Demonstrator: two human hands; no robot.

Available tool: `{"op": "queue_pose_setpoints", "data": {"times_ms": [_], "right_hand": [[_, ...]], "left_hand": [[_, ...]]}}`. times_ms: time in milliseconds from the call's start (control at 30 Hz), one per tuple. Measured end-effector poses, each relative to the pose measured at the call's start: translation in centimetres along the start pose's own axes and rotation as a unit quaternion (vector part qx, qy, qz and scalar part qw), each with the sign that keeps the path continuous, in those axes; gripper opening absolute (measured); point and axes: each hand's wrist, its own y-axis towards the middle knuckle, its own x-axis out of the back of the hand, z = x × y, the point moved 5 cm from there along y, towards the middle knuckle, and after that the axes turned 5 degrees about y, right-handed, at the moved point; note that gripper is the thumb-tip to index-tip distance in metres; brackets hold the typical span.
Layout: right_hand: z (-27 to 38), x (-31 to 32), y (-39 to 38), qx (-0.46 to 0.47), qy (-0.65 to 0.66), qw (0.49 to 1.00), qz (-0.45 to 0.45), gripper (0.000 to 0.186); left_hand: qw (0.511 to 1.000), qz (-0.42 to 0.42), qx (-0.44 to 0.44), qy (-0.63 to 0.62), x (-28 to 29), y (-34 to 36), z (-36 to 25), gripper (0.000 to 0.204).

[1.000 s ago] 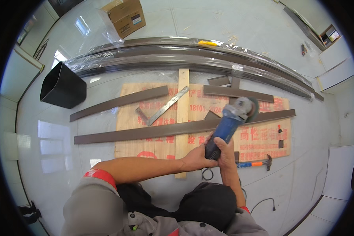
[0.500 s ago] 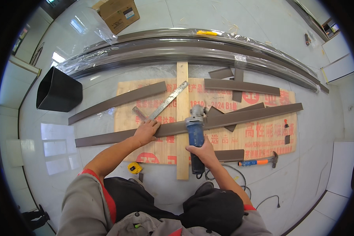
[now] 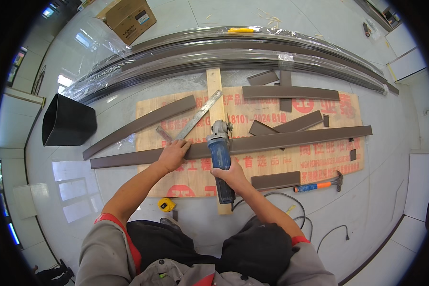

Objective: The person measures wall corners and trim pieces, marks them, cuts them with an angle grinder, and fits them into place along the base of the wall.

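A long brown trim strip (image 3: pixel 291 140) lies crosswise over a pale wooden plank (image 3: pixel 214 82). My left hand (image 3: pixel 175 155) is closed on the strip just left of the plank, fingertips over its far edge. In my right hand (image 3: pixel 229 175) is a blue angle grinder (image 3: pixel 219 151), gripped round its body. The grinder's metal head (image 3: pixel 220 127) is over the plank at the strip's far edge; whether the disc touches the strip cannot be made out. A steel square (image 3: pixel 200 115) rests beyond my left hand, its long arm reaching onto the plank.
Brown off-cuts (image 3: pixel 300 122) lie on a printed board (image 3: pixel 267 164). A hammer (image 3: pixel 319 186) and the cord (image 3: pixel 298 202) are at right, a yellow tape measure (image 3: pixel 166 205) near my feet. Film-wrapped profiles (image 3: pixel 186 58) span the far side; a black tapered container (image 3: pixel 66 121) stands left.
The grinder has moved left from beside the plank to over it. The strip has turned, its left end farther away and its right end nearer, uncovering more off-cuts. My view has tilted slightly.
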Motion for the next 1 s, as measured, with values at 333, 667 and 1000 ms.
{"op": "queue_pose_setpoints", "data": {"times_ms": [333, 667, 1000], "right_hand": [[-0.6, -0.3, 0.9, -0.024, 0.063, 0.998, -0.007, 0.037], [-0.8, -0.5, 1.2, -0.044, 0.114, 0.992, 0.016, 0.038], [-0.5, -1.0, 1.2, -0.042, 0.120, 0.992, 0.018, 0.035]], "left_hand": [[1.000, -0.010, 0.007, 0.021, -1.0, -0.2, -0.1, 0.086], [1.000, -0.013, 0.012, 0.015, -1.1, -0.1, 0.1, 0.084], [1.000, -0.005, 0.012, 0.024, -1.1, 0.0, 0.2, 0.081]]}}
